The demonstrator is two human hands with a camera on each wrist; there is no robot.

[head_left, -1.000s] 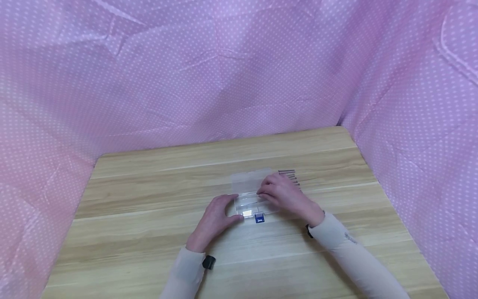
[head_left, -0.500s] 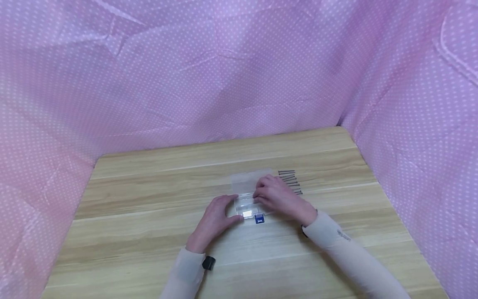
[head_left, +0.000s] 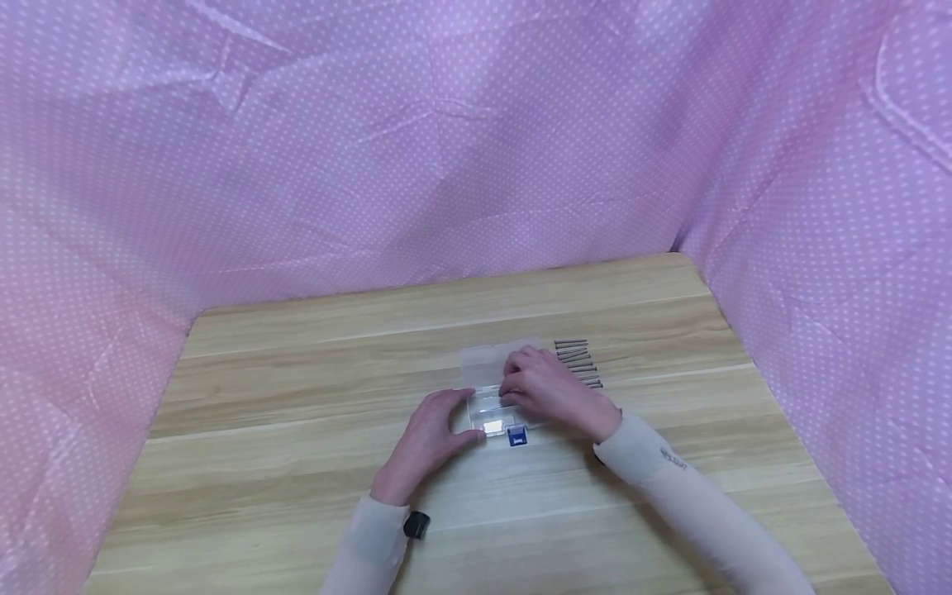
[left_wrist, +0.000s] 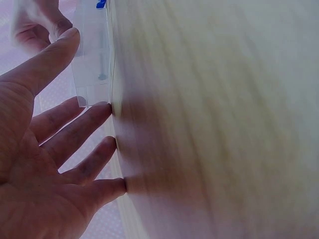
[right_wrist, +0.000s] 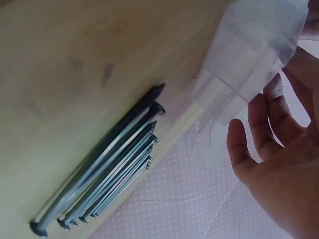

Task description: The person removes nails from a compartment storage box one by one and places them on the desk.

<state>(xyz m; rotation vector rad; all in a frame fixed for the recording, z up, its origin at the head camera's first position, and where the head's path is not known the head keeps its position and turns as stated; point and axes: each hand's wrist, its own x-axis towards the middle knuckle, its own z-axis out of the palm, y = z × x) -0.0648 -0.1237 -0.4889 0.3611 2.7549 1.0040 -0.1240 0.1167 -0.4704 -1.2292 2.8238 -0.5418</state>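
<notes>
Clear plastic box [head_left: 494, 403] lies mid-desk [head_left: 297, 413], lid open. Head view: our left hand [head_left: 427, 438] braces the box's left end with relaxed, straight fingers; our right hand [head_left: 546, 388] hovers over the box, fingers curled, grip unclear. Nails [head_left: 578, 362] lie just right of the box. Left wrist view: fingertips [left_wrist: 102, 110] touch the box [left_wrist: 92, 55]; we judge a firm brace prevents sliding. Right wrist view: nails [right_wrist: 104, 174] in a row beside the box; right hand [right_wrist: 279, 169] holds nothing visible.

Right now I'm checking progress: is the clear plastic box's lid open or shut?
Open. The clear plastic box has its lid folded back flat on the table.
</notes>
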